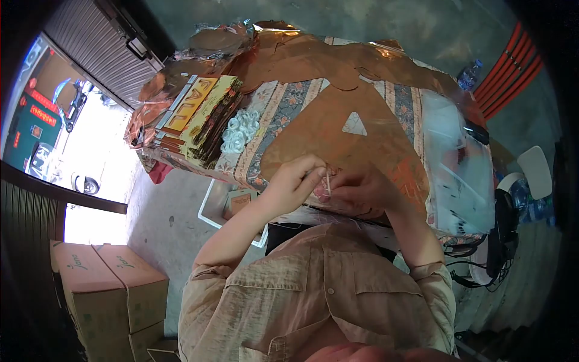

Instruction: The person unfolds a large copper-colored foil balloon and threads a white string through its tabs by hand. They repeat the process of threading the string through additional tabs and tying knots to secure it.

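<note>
The table in front of me, under its striped floral cloth (294,99), fills most of my view, with cartons marked "Jana" (90,273) on the floor at my left. Across the cloth lies a brown sheet (322,133) with a triangular opening, spread flat, perhaps so its full shape is within reach. The clear plastic sleeves (449,181) lie at the right edge, and the pile of "FALL" printed packs (199,108) is at the left, probably to leave the middle for handwork. White cord coils (239,131) sit just beside the pile. My left hand (300,183) pinches a thin pale strip (329,179) over the sheet's near edge, seemingly upright to expose its end. My right hand (362,188) curls in close beside it; I cannot tell whether those fingers grip it.
</note>
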`<state>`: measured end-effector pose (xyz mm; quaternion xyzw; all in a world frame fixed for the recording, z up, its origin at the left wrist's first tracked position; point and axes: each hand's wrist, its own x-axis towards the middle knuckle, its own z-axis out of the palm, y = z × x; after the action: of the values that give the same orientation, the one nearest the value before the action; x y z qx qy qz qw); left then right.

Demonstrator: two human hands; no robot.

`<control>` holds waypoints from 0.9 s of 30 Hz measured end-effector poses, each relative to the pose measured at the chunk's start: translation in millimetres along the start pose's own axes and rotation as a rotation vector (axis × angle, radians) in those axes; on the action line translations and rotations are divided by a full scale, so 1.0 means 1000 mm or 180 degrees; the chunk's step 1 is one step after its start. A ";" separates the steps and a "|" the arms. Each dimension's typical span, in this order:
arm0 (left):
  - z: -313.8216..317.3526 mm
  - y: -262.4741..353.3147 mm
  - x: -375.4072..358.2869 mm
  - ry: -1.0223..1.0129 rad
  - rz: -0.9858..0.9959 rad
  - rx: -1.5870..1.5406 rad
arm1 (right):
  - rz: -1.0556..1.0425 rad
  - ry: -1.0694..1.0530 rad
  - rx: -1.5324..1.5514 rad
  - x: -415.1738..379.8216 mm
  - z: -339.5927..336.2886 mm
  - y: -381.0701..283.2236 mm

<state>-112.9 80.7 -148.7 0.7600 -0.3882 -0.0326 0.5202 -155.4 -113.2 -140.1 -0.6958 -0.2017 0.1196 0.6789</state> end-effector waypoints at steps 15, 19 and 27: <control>0.006 0.007 0.006 -0.0658 -0.0381 -0.0724 | 0.0490 0.0844 0.0694 0.010 -0.012 0.006; -0.007 -0.001 0.017 -0.0297 -0.0728 -0.0924 | 0.0665 0.0083 0.1229 0.004 -0.011 0.004; -0.011 -0.004 0.014 -0.0438 -0.0602 -0.0979 | 0.0327 0.0408 0.0534 0.009 -0.010 -0.001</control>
<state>-95.9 81.1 -142.3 0.7006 -0.3402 -0.1921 0.5971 -142.9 -118.2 -137.8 -0.6522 -0.1112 0.1259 0.7392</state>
